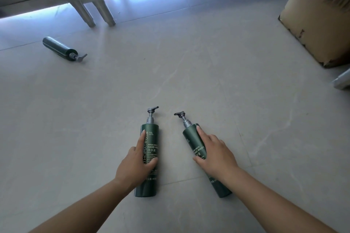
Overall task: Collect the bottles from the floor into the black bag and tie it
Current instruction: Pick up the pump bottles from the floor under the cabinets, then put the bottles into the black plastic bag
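We curl our left hand around the left bottle and right hand around the right bottle; fingers lie half-closed, so we should close firmly before lifting off the floor.

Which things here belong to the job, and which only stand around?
Job: bottle under left hand; bottle under right hand; far bottle; left hand; right hand.

Around: cardboard box; steel cabinet legs.
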Demonstrator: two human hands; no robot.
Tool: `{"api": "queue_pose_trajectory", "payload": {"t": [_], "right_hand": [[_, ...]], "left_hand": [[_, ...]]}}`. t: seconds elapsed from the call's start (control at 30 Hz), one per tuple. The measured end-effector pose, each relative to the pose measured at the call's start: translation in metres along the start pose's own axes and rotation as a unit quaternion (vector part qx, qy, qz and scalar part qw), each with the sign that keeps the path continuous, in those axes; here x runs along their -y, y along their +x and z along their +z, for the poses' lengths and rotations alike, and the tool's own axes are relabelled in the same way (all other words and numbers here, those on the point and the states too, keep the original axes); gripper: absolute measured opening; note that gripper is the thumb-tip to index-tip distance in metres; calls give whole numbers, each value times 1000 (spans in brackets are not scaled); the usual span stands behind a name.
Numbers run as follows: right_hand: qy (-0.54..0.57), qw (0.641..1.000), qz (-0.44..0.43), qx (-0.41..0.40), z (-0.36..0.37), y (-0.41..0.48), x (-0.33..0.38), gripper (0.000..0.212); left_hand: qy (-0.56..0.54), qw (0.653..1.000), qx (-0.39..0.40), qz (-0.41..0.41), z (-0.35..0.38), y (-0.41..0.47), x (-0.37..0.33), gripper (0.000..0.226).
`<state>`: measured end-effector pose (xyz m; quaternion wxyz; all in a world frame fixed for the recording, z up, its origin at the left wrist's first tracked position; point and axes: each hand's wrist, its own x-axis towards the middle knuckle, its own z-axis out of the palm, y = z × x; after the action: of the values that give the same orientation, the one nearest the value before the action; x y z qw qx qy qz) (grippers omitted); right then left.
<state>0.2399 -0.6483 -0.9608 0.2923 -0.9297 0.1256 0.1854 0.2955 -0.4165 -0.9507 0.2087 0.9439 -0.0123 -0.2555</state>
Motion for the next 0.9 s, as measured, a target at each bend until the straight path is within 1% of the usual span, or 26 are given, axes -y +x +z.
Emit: {"api": "queue_pose_trajectory", "payload": {"t": [0.13,0.2,0.3,0.37,0.5,0.67,0.8,0.9], "right_hand": [[22,1000,2,8,0,9,1,82],[30,999,5,31,-7,12,7,80],[63,996,18,56,-34,3,32,80],[116,992,35,45,-65,-15,56,81],[198,979,36,28,-156,-72,119,81],[258,966,11,17,-308,-168,212,80],[306,952,3,-11,-437,-254,281,79],[317,948,-1,-43,-516,-308,315,78]], "left_hand": [[-41,999,-15,0,-4,5,7,90],[-73,997,-12,6,-17,4,5,90],[-123,992,10,-2,-57,-10,-11,90],[-154,988,16,-11,-94,-30,-27,90],[-185,982,31,-6,-192,-88,-75,89],[-209,976,39,42,-342,-186,-163,88],[-209,975,23,73,-463,-274,-238,86],[-210,974,9,85,-531,-336,-285,87]]}}
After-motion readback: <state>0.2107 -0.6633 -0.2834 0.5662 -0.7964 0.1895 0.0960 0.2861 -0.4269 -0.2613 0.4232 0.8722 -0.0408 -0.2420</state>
